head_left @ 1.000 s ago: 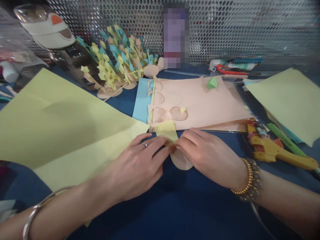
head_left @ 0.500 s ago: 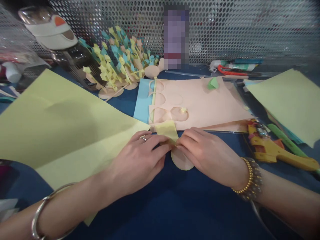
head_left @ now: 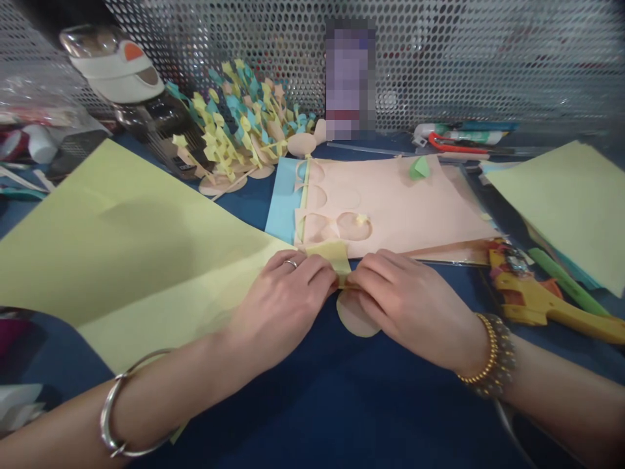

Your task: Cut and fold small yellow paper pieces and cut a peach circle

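A yellow paper strip (head_left: pixel 329 257) is pinched between left hand (head_left: pixel 283 303) and right hand (head_left: pixel 410 309) — a peach paper disc (head_left: pixel 355 318) is seen below, a jar's (head_left: pixel 156 124) contents unclear.

The left hand (head_left: pixel 280 293) and the right hand (head_left: pixel 410 309) are held palm down and very near each other, with the fingers (head_left: pixel 319 273) bent and pinching. The left forearm (head_left: pixel 166 397) and right forearm (head_left: pixel 561 404) are extended inward from both sides.

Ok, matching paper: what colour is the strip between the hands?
Pale yellow strip, clearest in the head view.
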A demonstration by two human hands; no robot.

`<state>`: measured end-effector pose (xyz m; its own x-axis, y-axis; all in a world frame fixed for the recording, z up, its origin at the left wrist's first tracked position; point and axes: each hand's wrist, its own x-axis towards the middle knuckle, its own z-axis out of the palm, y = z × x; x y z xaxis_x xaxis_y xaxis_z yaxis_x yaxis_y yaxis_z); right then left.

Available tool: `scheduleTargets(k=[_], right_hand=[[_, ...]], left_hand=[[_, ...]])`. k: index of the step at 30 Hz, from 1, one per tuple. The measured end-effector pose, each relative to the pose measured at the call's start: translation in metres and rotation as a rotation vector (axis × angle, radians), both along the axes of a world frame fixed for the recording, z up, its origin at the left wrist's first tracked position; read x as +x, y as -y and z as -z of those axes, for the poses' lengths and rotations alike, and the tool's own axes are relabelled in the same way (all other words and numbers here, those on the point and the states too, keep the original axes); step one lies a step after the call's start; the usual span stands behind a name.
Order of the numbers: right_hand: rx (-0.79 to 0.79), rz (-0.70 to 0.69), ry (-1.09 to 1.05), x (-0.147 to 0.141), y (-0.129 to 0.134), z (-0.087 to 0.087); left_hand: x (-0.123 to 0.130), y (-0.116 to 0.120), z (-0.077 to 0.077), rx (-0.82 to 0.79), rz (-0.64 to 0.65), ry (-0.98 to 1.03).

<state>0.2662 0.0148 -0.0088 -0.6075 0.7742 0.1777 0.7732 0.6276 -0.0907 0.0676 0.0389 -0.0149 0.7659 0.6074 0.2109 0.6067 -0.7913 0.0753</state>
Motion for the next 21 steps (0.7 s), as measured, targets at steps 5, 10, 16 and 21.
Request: scheduleTargets(k=[5,10,16,21], right_hand=[[0.051,-0.028,0.034,-0.001,0.0,0.0],[-0.001,0.011,-0.009,-0.002,0.0,-0.001],[-0.18,0.104,-0.152,-0.001,-0.003,-0.001],[-0.247,0.131,-0.192,-0.001,-0.005,-0.002]], left_hand=[[0.0,0.001,0.0,0.026,-0.006,0.008],[0.0,0.001,0.001,0.023,0.002,0.019],[-0.006,0.007,0.003,0.032,0.056,-0.032],[-0.014,0.013,0.002,0.021,0.158,-0.086]])
